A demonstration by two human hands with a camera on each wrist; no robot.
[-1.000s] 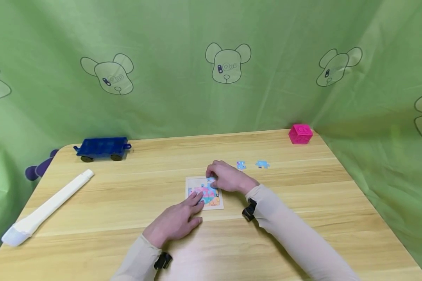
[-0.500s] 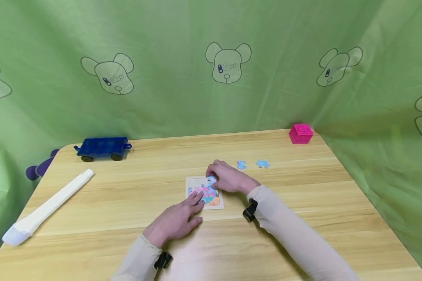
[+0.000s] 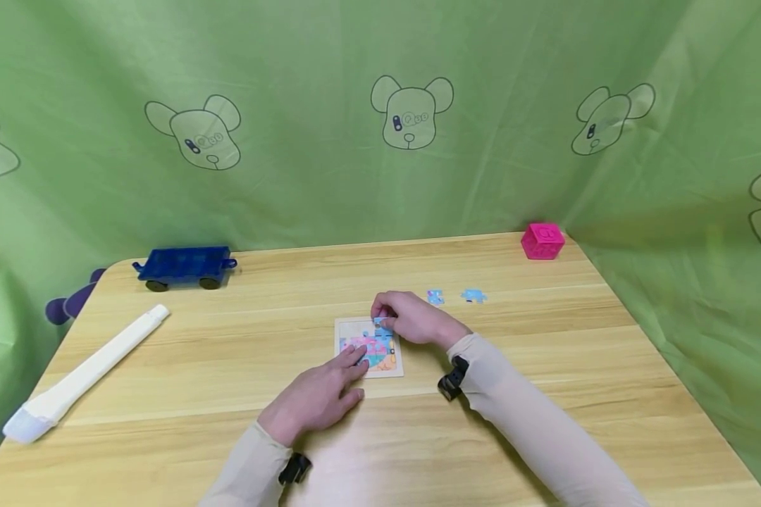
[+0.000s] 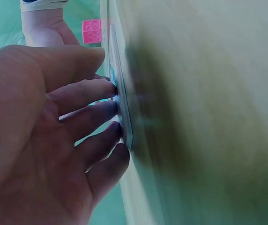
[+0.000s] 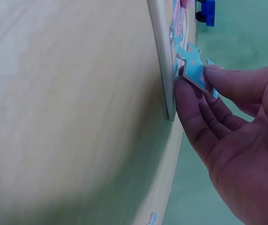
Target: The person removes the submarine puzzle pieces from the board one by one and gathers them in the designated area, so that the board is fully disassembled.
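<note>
Level the tilted piece [image 5: 195, 69] your right hand [image 3: 418, 320] pinches, left fingers [image 4: 92, 115] apart on the puzzle [image 3: 380, 348]; its fit looks unclear.

Green cloth [image 3: 304, 190] — creased, printed with cartoon animal heads [image 3: 409, 127] — hangs behind and beside a pale wood-grain table [image 3: 247, 345].

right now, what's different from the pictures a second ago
The right hand's thumb has shifted slightly away from the person along the puzzle piece it pinches. Nothing was newly picked up or let go. The left hand still rests on the puzzle board, and the two loose pieces, pink cube and blue cart stay where they were.
</note>
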